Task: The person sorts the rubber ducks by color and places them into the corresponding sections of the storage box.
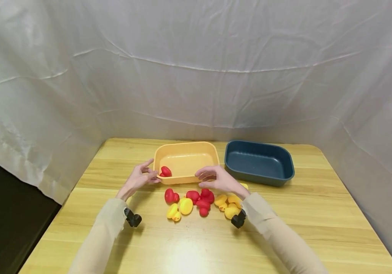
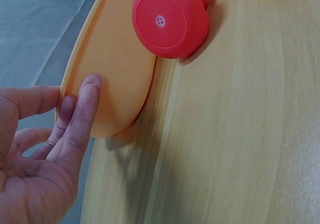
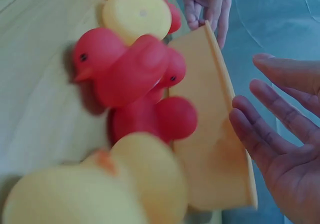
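An orange plastic bin (image 1: 185, 180) stands on the table with a red rubber duck (image 1: 166, 171) in its front left corner. My left hand (image 1: 142, 178) pinches the rim at that corner; in the left wrist view the thumb meets the edge and the fingers (image 2: 82, 119) lie along the outer wall. At the bin's front right my right hand (image 1: 218, 178) is spread with relaxed fingers close to the rim, holding nothing. In front of the bin lie several red ducks (image 1: 203, 203), another red duck (image 1: 171, 196), and yellow ducks (image 1: 185, 206).
Right of the orange bin stands a dark blue bin (image 1: 259, 177). More yellow ducks (image 1: 231, 212) lie beneath my right wrist, partly hidden by it. A pale curtain (image 1: 216, 95) hangs behind the wooden table (image 1: 319, 213).
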Demonstrator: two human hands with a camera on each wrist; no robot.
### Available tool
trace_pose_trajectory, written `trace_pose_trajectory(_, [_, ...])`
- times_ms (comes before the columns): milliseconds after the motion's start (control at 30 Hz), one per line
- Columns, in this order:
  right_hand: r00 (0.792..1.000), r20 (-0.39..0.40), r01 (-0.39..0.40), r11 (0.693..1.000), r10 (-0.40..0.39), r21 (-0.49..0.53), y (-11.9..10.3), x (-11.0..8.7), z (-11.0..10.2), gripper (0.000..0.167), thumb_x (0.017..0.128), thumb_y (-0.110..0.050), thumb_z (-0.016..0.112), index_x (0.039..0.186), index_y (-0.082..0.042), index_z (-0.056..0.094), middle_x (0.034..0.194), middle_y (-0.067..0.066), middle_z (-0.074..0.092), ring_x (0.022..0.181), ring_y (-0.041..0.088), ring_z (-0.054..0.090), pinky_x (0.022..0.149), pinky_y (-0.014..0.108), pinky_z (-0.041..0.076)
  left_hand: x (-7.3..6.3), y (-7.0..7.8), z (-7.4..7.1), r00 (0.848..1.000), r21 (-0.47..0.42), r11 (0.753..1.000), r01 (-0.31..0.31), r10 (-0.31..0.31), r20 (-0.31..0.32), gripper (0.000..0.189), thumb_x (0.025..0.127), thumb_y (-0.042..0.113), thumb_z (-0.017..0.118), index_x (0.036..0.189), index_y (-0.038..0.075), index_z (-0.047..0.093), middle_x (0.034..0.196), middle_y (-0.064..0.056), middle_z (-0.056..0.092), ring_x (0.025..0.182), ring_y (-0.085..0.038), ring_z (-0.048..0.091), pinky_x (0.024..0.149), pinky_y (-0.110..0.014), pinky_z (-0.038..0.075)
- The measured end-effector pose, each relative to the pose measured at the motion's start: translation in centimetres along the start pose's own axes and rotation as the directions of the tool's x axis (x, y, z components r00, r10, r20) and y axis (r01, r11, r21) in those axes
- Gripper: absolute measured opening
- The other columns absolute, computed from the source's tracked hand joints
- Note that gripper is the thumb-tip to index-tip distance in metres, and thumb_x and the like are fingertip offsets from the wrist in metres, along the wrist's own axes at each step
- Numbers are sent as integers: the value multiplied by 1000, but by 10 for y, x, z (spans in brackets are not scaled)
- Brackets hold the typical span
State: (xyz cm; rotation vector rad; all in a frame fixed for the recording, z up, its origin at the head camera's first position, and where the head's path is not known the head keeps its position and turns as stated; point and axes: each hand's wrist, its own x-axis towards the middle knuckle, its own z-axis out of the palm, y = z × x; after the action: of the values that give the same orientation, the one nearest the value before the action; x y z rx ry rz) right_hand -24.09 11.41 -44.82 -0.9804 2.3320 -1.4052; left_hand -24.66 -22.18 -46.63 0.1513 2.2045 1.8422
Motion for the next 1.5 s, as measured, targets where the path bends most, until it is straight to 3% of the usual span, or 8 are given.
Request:
trace_pose_trajectory(200, [1000,18,-5,1000,5,15,13,-21,-1,39,90,-7,74,124,9,63,122,30,67,114,45,63,104,53,53,0,-1,0,1000,-1,1000,6,-6,-5,72,100,0,56,159,-2,15,95,-9,63,85,-19,76,92,-43,61])
trace_pose_trajectory(433, [998,49,-47,999,46,17,24,-30,0,39,92,-11,73,124,9,63,124,27,67,115,39,65,105,54,52,-1,-2,0,1000,6,1000,-2,2,-6,72,100,0,55,159,-3,15,96,-10,62,86,-21,76,92,-44,61])
trace_pose_trajectory(600, [996,66,-63,997,61,41,34,-31,2,37,92,-14,74,123,4,65,122,20,70,113,33,68,104,47,55,0,-3,2,1000,8,1000,6,-6,-13,72,100,0,56,159,-2,16,98,-10,61,84,-17,75,92,-44,60])
trace_pose_trajectory(800, [996,84,-22,1000,22,9,40,-30,4,33,93,-18,73,119,1,67,121,18,71,110,25,69,100,42,58,1,-3,2,1000,3,1000,4,-4,-5,73,100,0,55,160,-2,14,99,-11,60,84,-17,75,94,-46,59])
trace_pose_trajectory(967, [993,94,-77,996,74,34,37,-28,5,30,92,-15,74,118,0,67,124,19,69,114,31,68,104,46,55,0,-4,1,1000,5,1000,8,-8,-8,72,100,1,56,160,-1,15,99,-10,60,87,-21,76,94,-46,59])
trace_pose_trajectory(1167, [992,95,-84,995,80,45,37,-27,7,27,92,-11,73,115,2,67,124,22,68,113,35,67,105,48,54,0,-4,1,1000,3,1000,6,-6,-5,71,101,2,55,160,-1,15,98,-10,60,86,-17,75,94,-44,60])
trace_pose_trajectory(1500, [992,92,-94,995,90,42,39,-23,9,22,91,-11,75,107,0,67,124,21,69,112,31,68,103,40,57,-2,-2,3,1000,0,1000,1,-1,-4,72,100,1,55,160,-1,15,99,-10,59,84,-16,75,94,-45,59])
